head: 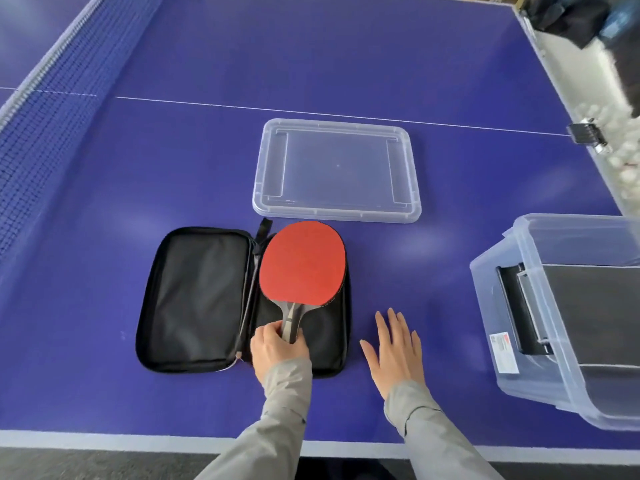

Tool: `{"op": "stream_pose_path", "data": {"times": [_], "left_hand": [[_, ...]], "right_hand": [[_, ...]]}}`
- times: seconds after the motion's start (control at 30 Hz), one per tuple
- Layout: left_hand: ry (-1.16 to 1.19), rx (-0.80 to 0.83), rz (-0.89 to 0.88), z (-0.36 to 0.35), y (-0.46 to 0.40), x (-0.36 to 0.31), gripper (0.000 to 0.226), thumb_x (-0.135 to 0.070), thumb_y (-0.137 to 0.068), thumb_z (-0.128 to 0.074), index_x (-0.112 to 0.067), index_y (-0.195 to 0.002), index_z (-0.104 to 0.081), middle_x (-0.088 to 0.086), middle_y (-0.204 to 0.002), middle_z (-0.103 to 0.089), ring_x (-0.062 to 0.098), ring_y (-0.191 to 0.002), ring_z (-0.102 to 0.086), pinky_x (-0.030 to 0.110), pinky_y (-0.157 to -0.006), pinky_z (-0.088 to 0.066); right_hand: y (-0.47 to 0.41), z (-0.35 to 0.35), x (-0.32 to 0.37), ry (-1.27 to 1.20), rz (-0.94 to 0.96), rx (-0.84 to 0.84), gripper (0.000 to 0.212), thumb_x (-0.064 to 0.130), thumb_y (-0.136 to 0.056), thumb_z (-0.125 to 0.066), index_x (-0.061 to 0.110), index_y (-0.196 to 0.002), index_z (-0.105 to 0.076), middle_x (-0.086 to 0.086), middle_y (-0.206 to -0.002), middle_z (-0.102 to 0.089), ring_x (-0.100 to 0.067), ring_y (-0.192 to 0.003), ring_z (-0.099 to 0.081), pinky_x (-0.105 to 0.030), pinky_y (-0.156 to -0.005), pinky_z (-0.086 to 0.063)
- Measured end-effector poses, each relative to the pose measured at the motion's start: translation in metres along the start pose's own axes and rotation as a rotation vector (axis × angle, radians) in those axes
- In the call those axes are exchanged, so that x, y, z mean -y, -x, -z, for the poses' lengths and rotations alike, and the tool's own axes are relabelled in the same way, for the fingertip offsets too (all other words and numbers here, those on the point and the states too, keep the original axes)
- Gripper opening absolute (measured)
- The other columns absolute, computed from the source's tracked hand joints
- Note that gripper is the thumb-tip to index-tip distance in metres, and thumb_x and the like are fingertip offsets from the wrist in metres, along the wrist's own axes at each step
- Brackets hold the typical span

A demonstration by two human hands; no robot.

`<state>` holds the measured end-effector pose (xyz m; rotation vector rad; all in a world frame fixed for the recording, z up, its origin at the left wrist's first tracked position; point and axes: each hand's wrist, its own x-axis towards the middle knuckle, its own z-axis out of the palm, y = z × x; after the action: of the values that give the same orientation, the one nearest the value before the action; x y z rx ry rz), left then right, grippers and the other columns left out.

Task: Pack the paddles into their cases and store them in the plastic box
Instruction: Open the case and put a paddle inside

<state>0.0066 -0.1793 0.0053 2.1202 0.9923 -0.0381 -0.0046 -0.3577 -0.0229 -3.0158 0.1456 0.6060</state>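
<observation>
Table: a blue table-tennis table (346,64) is seen from above, with a white centre line crossing it and a white edge strip at 6 o'clock.
Net: a dark net (52,98) is stretched along the table from 9 toward 11 o'clock.
Case: a black zip case (194,299) is laid fully open and flat just left of centre, with its dark lining showing on the left half.
Paddle: a red-faced paddle (303,263) is laid on the right half of the case, blade toward 12 o'clock and handle toward 6 o'clock; the blade reaches past the case's far edge.
Left hand: the left hand (277,348) is curled round the end of the paddle handle, with the thumb on the handle's left side.
Right hand: the right hand (394,351) is held flat, palm down, with the fingers spread and straight, just beside the right edge of the case at 5 o'clock; whether it touches the table cannot be told.
Lid: a clear plastic lid (336,169) is laid flat on the table at 12 o'clock, apart from the case.
Plastic box: a clear plastic box (554,244) is seen at 3 o'clock, partly cut off by the frame; a dark flat object is seen inside it and a white label on its near wall.
Sleeves: both forearms are covered by grey sleeves (277,427).
</observation>
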Motion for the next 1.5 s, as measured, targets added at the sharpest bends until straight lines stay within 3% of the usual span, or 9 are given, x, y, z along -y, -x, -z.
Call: {"op": "stream_pose_path", "data": {"times": [0.27,0.6,0.67,0.73,0.87,1.0,1.13,1.27,1.5], "left_hand": [[-0.034,-0.035,0.125,-0.023,0.014,-0.002,0.028,-0.026,-0.083,-0.066,-0.009,-0.105,-0.062,0.005,-0.109,-0.057,0.024,-0.109,-0.05,0.035,-0.078,-0.04],[-0.053,0.056,0.08,-0.036,0.007,0.004,0.036,-0.026,-0.077,-0.073,-0.006,-0.103,-0.057,0.008,-0.107,-0.056,0.026,-0.109,-0.048,0.034,-0.084,-0.04],[-0.027,0.093,0.076,-0.034,0.007,0.005,0.044,-0.032,-0.074,-0.076,-0.008,-0.104,-0.055,0.005,-0.107,-0.053,0.025,-0.108,-0.047,0.032,-0.085,-0.039],[0.037,0.165,0.089,-0.03,0.005,0.005,0.052,-0.039,-0.071,-0.077,-0.011,-0.108,-0.054,0.002,-0.108,-0.05,0.022,-0.107,-0.049,0.037,-0.089,-0.045],[0.391,0.283,0.19,-0.006,-0.009,0.011,0.061,-0.043,-0.074,-0.074,-0.016,-0.123,-0.049,-0.004,-0.105,-0.055,0.009,-0.092,-0.057,0.024,-0.077,-0.049],[0.569,0.288,0.232,0.022,-0.05,0.009,0.06,-0.034,-0.084,-0.068,-0.015,-0.135,-0.042,0.001,-0.122,-0.058,0.018,-0.107,-0.058,0.026,-0.087,-0.045],[0.591,0.324,0.171,0.03,-0.079,-0.008,0.055,-0.022,-0.085,-0.067,-0.012,-0.134,-0.046,0.004,-0.129,-0.056,0.014,-0.108,-0.056,0.028,-0.095,-0.043],[0.577,0.418,0.132,0.026,-0.085,-0.017,0.056,-0.014,-0.086,-0.066,-0.01,-0.137,-0.043,0.007,-0.133,-0.053,0.017,-0.121,-0.052,0.026,-0.1,-0.038],[0.58,0.47,0.094,0.024,-0.078,-0.016,0.061,-0.001,-0.087,-0.062,-0.012,-0.142,-0.039,0.011,-0.135,-0.053,0.013,-0.114,-0.051,0.023,-0.097,-0.036]], "right_hand": [[-0.001,-0.009,-0.009,0.02,0.043,0.026,0.066,0.055,-0.097,-0.019,0.023,-0.151,0.001,-0.003,-0.16,0.008,-0.02,-0.148,0.01,-0.044,-0.119,-0.006],[0.0,-0.012,-0.01,-0.001,0.048,0.015,0.068,0.054,-0.097,-0.023,0.022,-0.152,0.001,-0.004,-0.16,0.009,-0.022,-0.147,0.012,-0.046,-0.119,-0.004],[0.001,-0.009,-0.004,-0.075,0.037,-0.001,0.065,0.052,-0.097,-0.026,0.022,-0.152,-0.007,-0.004,-0.16,0.002,-0.021,-0.148,0.008,-0.043,-0.118,-0.004],[0.003,-0.003,0.007,-0.229,0.044,-0.073,0.058,0.045,-0.098,-0.037,0.019,-0.148,-0.025,-0.006,-0.157,-0.02,-0.022,-0.146,-0.012,-0.039,-0.117,-0.014],[0.003,0.008,0.034,-0.552,0.039,-0.223,0.043,0.027,-0.094,-0.055,0.011,-0.134,-0.05,-0.005,-0.125,-0.053,-0.023,-0.12,-0.047,-0.035,-0.098,-0.036],[-0.011,0.023,0.06,-0.881,-0.043,-0.213,0.037,0.019,-0.093,-0.056,0.009,-0.129,-0.052,-0.002,-0.115,-0.051,-0.02,-0.109,-0.05,-0.03,-0.095,-0.042],[-0.04,0.04,0.077,-0.992,-0.159,-0.087,0.044,0.023,-0.094,-0.053,0.009,-0.135,-0.047,-0.004,-0.127,-0.047,-0.011,-0.102,-0.05,-0.02,-0.089,-0.036],[-0.054,0.046,0.081,-1.028,-0.236,-0.044,0.044,0.017,-0.095,-0.052,0.009,-0.137,-0.044,-0.009,-0.137,-0.044,-0.02,-0.12,-0.049,-0.027,-0.1,-0.037],[-0.056,0.045,0.088,-1.064,-0.255,-0.089,0.046,0.004,-0.094,-0.05,0.009,-0.139,-0.041,-0.006,-0.141,-0.042,-0.021,-0.131,-0.042,-0.032,-0.111,-0.033]]}}
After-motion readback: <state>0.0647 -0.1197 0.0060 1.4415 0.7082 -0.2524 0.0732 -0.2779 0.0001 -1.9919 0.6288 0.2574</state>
